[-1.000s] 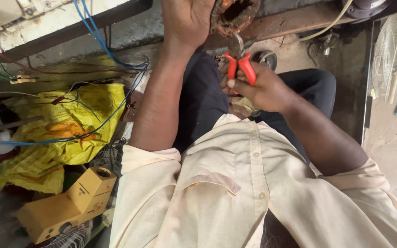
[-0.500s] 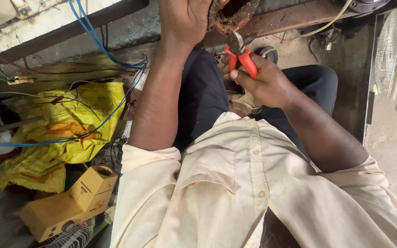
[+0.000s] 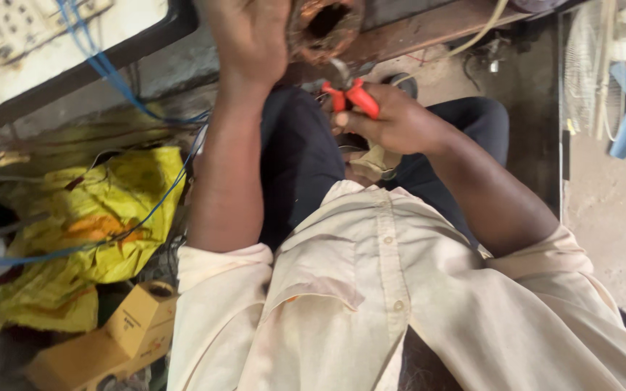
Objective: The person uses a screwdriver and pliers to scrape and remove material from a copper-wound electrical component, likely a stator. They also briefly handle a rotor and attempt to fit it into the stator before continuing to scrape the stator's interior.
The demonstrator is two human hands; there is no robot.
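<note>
Head view, left hand (image 3: 249, 36) cropped, pliers (image 3: 349, 94) half-hidden

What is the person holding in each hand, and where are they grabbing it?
The right hand grips red-handled pliers by the handles. The left hand rests on the side of a rusty copper-wound coil; how far it grips cannot be told.

Yellow carton (image 3: 135, 318), yellow bag (image 3: 96, 232) bottom-left

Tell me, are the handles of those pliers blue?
No, the pliers gripped in the right hand have red handles; the blue things here are wires.
</note>
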